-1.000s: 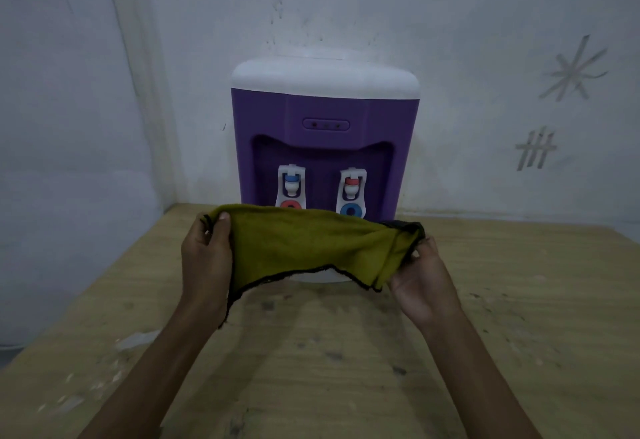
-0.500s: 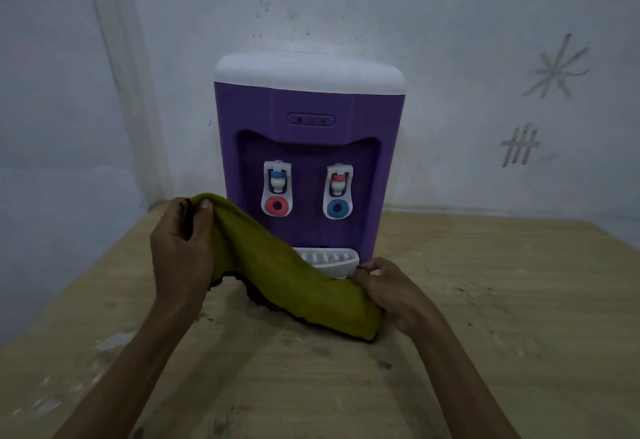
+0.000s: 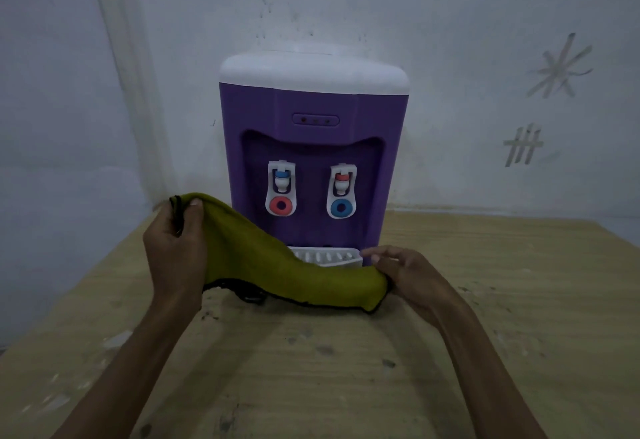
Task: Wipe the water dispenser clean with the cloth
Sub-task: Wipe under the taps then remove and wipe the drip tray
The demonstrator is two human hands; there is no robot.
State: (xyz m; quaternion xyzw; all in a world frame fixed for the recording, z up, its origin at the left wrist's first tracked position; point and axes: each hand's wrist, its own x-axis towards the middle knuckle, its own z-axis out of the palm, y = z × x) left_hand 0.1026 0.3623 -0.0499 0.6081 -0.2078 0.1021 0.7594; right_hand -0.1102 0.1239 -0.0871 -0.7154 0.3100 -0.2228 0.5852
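Note:
A purple water dispenser (image 3: 313,106) with a white top stands on the wooden table (image 3: 346,369) against the wall. It has two white taps and a white drip tray (image 3: 325,258). An olive-green cloth (image 3: 277,268) with a dark edge stretches in front of its base and sags onto the table. My left hand (image 3: 173,248) grips the cloth's raised left end beside the dispenser. My right hand (image 3: 408,275) is at the cloth's low right end, next to the drip tray. Its fingers are stretched out and the cloth lies against its palm.
White walls meet in a corner (image 3: 131,109) behind and left of the dispenser. Dark scratch marks (image 3: 523,145) show on the right wall. The table's left edge (image 3: 69,296) runs diagonally toward me.
The cloth came down from a spread in front of the taps to the table. My right hand dropped to the drip tray and its fingers straightened. My left hand moved left.

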